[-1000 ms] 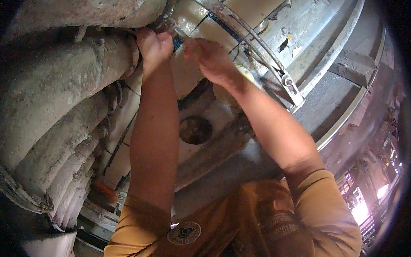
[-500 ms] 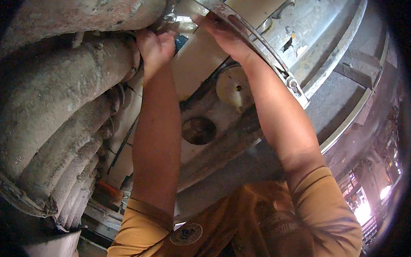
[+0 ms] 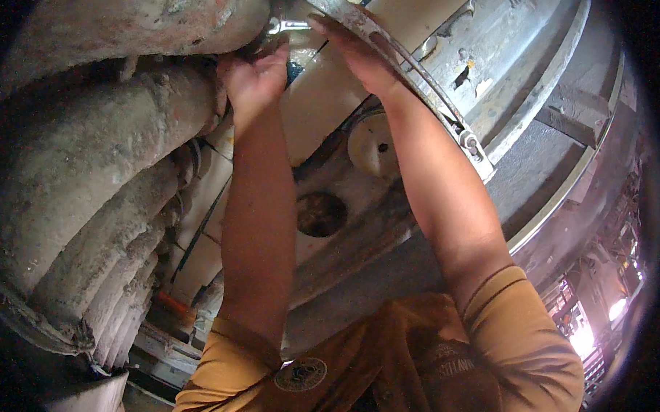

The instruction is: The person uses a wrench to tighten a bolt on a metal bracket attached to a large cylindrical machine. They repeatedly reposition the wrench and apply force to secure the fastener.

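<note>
Both my arms reach up to the top of the head view, beneath large machinery. My left hand (image 3: 256, 78) is raised beside the end of a thick grimy pipe (image 3: 129, 119). Its fingers curl upward into shadow, and what they hold, if anything, is hidden. A shiny metal wrench (image 3: 291, 25) lies across the gap between my hands. My right hand (image 3: 357, 58) has its fingertips closed at the wrench's right end, with the hand partly behind a curved metal band (image 3: 435, 99). A pale beam (image 3: 334, 97) runs slantwise behind both hands.
Several more dirty curved pipes (image 3: 118, 249) stack down the left side. Between my forearms are a round plate with a small hole (image 3: 372, 146) and a dark round opening (image 3: 321, 214). Ribbed metal casing (image 3: 545, 90) curves along the right, with bright light (image 3: 583, 338) beyond.
The wrench has tilted slightly, its right end now a little higher, and my right fingertips have risen with it. My left hand has shifted slightly right. The view has moved a little.
</note>
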Demonstrator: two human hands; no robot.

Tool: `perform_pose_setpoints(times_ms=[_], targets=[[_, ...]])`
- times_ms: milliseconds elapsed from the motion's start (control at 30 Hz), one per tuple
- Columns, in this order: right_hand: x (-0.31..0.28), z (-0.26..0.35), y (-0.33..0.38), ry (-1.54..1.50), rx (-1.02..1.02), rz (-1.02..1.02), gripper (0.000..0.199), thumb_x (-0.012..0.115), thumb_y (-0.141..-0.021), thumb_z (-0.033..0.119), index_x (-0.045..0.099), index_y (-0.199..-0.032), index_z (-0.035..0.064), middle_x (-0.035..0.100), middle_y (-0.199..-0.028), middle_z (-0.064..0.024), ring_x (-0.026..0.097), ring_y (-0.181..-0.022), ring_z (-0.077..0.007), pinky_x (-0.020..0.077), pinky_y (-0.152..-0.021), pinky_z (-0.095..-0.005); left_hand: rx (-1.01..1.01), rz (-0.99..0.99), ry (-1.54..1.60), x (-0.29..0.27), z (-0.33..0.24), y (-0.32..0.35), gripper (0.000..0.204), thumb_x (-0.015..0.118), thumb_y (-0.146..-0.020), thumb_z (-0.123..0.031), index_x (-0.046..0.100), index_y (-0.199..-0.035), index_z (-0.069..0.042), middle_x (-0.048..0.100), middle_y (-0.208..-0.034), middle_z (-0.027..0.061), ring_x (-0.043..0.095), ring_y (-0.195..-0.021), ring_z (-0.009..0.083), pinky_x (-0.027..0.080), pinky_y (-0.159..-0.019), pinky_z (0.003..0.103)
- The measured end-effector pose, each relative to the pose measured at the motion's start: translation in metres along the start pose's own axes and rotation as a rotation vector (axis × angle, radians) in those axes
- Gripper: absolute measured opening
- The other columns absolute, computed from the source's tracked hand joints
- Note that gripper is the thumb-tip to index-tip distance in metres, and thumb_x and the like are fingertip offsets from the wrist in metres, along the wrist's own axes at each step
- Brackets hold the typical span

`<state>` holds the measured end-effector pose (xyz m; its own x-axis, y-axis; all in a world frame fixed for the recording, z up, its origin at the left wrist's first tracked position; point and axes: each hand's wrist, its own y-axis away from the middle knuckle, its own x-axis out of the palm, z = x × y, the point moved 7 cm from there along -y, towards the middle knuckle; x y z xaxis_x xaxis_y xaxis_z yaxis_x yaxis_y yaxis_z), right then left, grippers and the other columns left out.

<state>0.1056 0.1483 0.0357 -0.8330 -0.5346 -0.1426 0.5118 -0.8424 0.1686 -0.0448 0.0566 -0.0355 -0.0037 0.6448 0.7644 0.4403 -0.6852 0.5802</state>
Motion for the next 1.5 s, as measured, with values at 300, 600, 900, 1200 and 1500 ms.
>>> perform_pose_setpoints(times_ms=[300, 600, 900, 1200, 1500], targets=[[0.003, 0.000, -0.002, -0.085, 0.072, 0.006, 0.022, 0.068, -0.076, 0.021, 0.059, -0.085, 0.0041, 0.064, -0.089, -0.0081, 0.061, -0.081, -0.0178, 0.0497, -0.073, -0.0281, -0.015, -0.214, -0.033, 0.002, 0.003, 0.008, 0.057, 0.042, -0.079, -0.050, 0.046, -0.123, -0.013, 0.040, -0.131, 0.0080, 0.033, -0.122, 0.0291, 0.021, -0.100, 0.053], [0.004, 0.000, -0.014, -0.089, -0.160, -0.053, 0.022, 0.072, -0.073, 0.020, 0.059, -0.085, 0.0066, 0.064, -0.080, -0.0033, 0.059, -0.075, -0.0141, 0.0484, -0.067, -0.0278, 0.029, 0.025, 0.079, 0.014, 0.003, 0.000, 0.057, 0.043, -0.079, -0.048, 0.046, -0.122, -0.012, 0.041, -0.131, 0.0088, 0.034, -0.122, 0.0291, 0.024, -0.098, 0.053], [0.019, -0.026, -0.019, -0.487, -0.072, 0.018, 0.028, 0.073, -0.072, 0.023, 0.060, -0.091, 0.0071, 0.065, -0.082, -0.0046, 0.060, -0.078, -0.0155, 0.0479, -0.071, -0.0280, 0.098, 0.045, 0.068, 0.022, 0.004, 0.004, 0.055, 0.045, -0.079, -0.048, 0.048, -0.121, -0.013, 0.046, -0.127, 0.0084, 0.040, -0.118, 0.0303, 0.028, -0.096, 0.054], [0.010, 0.007, 0.000, 0.229, -0.172, -0.129, 0.026, 0.064, -0.077, 0.034, 0.063, -0.087, 0.0102, 0.064, -0.078, -0.0073, 0.060, -0.075, -0.0224, 0.0470, -0.069, -0.0330, 0.165, 0.056, 0.057, 0.020, -0.003, 0.003, 0.051, 0.047, -0.080, -0.048, 0.050, -0.118, -0.014, 0.048, -0.123, 0.0060, 0.043, -0.114, 0.0298, 0.034, -0.090, 0.056], [0.015, 0.009, 0.048, 0.273, -0.004, -0.491, 0.037, 0.060, -0.079, 0.040, 0.061, -0.084, 0.0030, 0.058, -0.068, -0.0139, 0.056, -0.064, -0.0287, 0.0446, -0.061, -0.0371, 0.215, -0.170, -0.079, 0.002, 0.000, 0.005, 0.050, 0.046, -0.081, -0.050, 0.050, -0.117, -0.016, 0.050, -0.121, 0.0049, 0.046, -0.111, 0.0263, 0.034, -0.091, 0.051]])
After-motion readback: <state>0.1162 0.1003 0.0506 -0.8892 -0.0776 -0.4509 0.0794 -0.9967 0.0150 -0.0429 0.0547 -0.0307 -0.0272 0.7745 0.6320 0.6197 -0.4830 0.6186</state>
